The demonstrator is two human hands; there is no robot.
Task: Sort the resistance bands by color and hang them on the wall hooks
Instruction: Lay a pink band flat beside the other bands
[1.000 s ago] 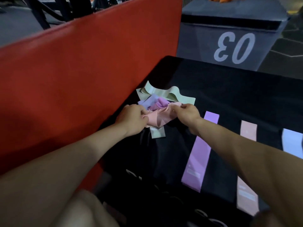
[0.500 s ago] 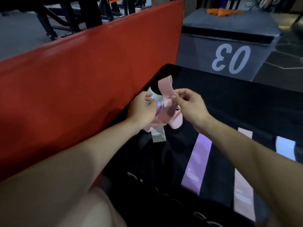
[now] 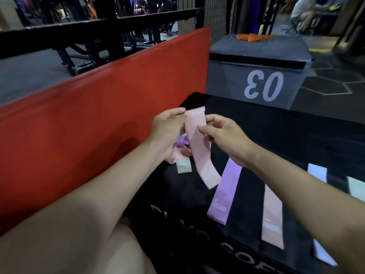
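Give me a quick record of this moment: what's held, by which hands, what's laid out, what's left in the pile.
held: flat pink resistance band, hanging above the black padded box
hands: left hand and right hand pinch its upper part
laid out: purple band, second pink band, pale blue band
pile: tangled bands, under the left hand

A black padded box [image 3: 276, 135] with pale lettering along its near edge carries the bands. At its nine o'clock side, against the red pad, lies a small tangled pile of bands [image 3: 182, 150], a pale green end [image 3: 184, 167] poking out toward six o'clock. Toward four o'clock, flat bands lie side by side, apart: a purple band [image 3: 225, 192], a peach-pink band [image 3: 272, 216], a white-blue band [image 3: 318, 173] and a mint band [image 3: 356, 187] at the three o'clock edge.
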